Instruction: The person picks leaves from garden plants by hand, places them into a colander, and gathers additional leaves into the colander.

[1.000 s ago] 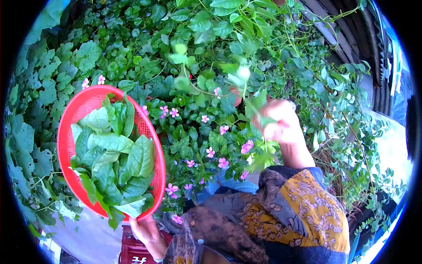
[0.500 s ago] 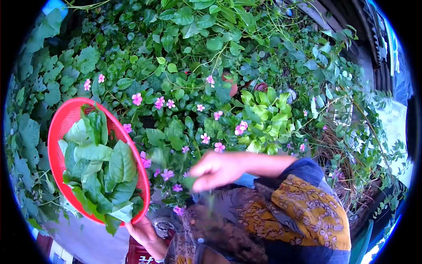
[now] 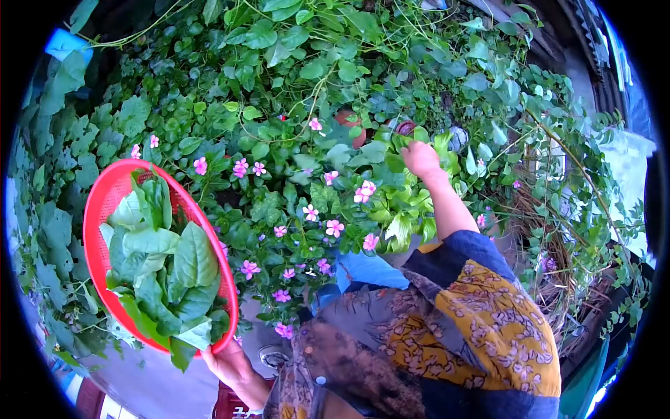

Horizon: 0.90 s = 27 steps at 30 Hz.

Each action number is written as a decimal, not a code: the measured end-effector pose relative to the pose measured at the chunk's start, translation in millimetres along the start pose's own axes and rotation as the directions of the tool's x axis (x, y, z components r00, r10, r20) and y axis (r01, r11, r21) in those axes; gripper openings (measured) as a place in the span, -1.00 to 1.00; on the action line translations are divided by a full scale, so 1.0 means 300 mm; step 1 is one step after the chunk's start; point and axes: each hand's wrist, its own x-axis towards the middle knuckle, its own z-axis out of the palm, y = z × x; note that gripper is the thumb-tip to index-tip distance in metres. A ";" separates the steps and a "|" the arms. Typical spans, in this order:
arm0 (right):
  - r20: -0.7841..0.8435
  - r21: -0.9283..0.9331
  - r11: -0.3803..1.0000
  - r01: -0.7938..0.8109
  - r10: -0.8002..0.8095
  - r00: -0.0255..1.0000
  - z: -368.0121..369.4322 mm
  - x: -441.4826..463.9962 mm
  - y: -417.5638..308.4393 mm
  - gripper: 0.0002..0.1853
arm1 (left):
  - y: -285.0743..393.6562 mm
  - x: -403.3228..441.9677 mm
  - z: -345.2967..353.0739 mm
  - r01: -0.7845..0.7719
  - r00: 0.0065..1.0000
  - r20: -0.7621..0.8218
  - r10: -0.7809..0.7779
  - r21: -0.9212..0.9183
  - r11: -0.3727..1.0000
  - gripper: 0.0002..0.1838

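My left hand [image 3: 232, 364] grips the lower rim of a red plastic colander [image 3: 99, 260], which is tilted. Broad green leaves [image 3: 162, 262] are heaped inside it, and some hang over its lower edge. My right hand [image 3: 421, 160] is closed at the top of a light-green leafy plant [image 3: 401, 209]. Darker loose-looking leaves [image 3: 371, 153] stick out to the left of its fingers and appear to be held in them. The fingertips are partly hidden by the back of the hand.
Pink flowers [image 3: 335, 228] grow between me and the dense vines. A terracotta pot [image 3: 351, 128] stands behind the light-green plant. Dry stalks [image 3: 537, 216] and climbing stems are on the right. Something blue [image 3: 370, 271] lies by my patterned garment.
My right hand has moved up and to the right, from in front of my body to the light-green plant. The colander stays in my left hand, nearly in place. The view has shifted slightly.
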 end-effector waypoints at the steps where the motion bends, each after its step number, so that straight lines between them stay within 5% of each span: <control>1: 0.032 -0.018 0.995 -0.101 0.101 0.994 0.052 0.020 0.073 -0.66 | -0.004 0.004 0.005 -0.001 1.000 0.000 0.001 0.009 1.000 -0.39; 4: 0.097 -0.035 0.944 -0.327 0.329 0.939 0.140 0.029 0.254 -0.57 | -0.011 0.005 0.023 -0.004 1.000 0.008 0.004 0.016 1.000 -0.48; 8: -0.061 0.057 0.932 -0.358 0.361 0.931 0.229 0.063 0.474 -0.54 | -0.016 0.000 0.068 -0.017 1.000 -0.001 0.017 -0.002 1.000 -0.72; 10: -0.125 0.306 0.890 -0.338 0.389 0.913 0.244 0.065 0.555 -0.62 | -0.014 -0.001 0.067 -0.026 0.999 -0.038 0.025 -0.003 1.000 -0.79; 13: 0.075 0.865 0.422 -0.271 0.425 0.902 0.069 0.042 0.422 -0.57 | -0.022 -0.004 0.083 -0.032 0.996 -0.084 0.031 -0.008 0.999 -0.85; 14: 0.046 0.867 0.444 -0.224 0.377 0.925 -0.032 0.021 0.352 -0.64 | -0.024 -0.001 0.078 -0.034 0.996 -0.080 0.033 -0.013 0.999 -0.85; 16: -0.002 0.989 0.139 -0.051 0.361 0.933 -0.109 0.062 0.314 -0.72 | -0.026 0.000 0.063 -0.037 0.998 -0.053 0.036 -0.013 0.999 -0.82; 19: -0.154 0.972 -0.091 0.216 0.449 0.880 -0.187 0.127 0.362 -0.75 | -0.026 -0.005 0.064 -0.037 0.999 0.017 0.037 -0.010 0.999 -0.73; 23: -0.196 0.947 -0.060 0.316 0.672 0.714 -0.214 0.193 0.566 -0.82 | -0.026 -0.009 0.088 0.018 0.998 0.065 -0.017 -0.027 0.999 -0.59; 27: -0.350 0.936 0.281 0.214 0.818 0.456 -0.145 0.252 0.817 -0.85 | 0.004 0.037 0.019 -0.009 1.000 0.001 0.009 -0.007 1.000 -0.49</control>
